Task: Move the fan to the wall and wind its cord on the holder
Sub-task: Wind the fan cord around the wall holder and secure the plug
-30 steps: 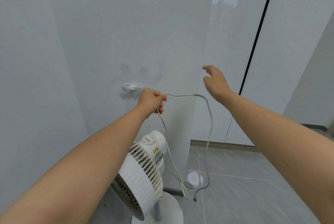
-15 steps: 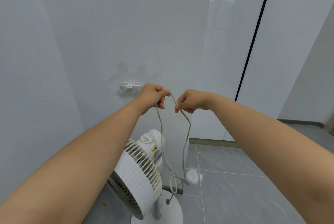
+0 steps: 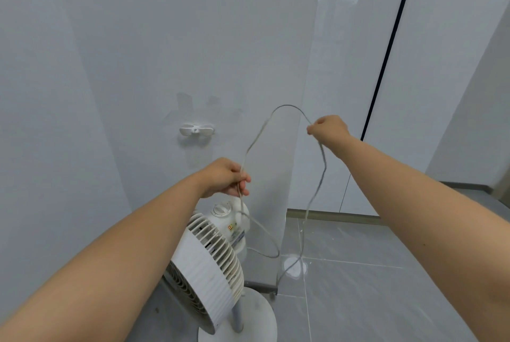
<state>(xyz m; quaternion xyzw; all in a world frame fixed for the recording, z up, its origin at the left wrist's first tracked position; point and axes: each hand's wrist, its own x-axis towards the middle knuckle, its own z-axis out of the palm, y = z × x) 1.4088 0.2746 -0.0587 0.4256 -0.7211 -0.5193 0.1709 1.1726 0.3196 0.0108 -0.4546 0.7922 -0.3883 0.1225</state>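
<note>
Two grips clamped on cord (image 3: 287, 105), left hand (image 3: 225, 177) above fan (image 3: 209, 267), right hand (image 3: 329, 127) higher, holder (image 3: 196, 130) on wall (image 3: 132, 65).

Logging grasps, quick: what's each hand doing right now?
Left hand: grips the fan cord.
Right hand: pinches the same cord.

Home interior, glossy white wall panels (image 3: 165, 38), grey floor tiles (image 3: 372, 300), pedestal fan (image 3: 209, 267)

White fan (image 3: 209, 261) by wall, grey cord (image 3: 287, 106) looped aloft
</note>
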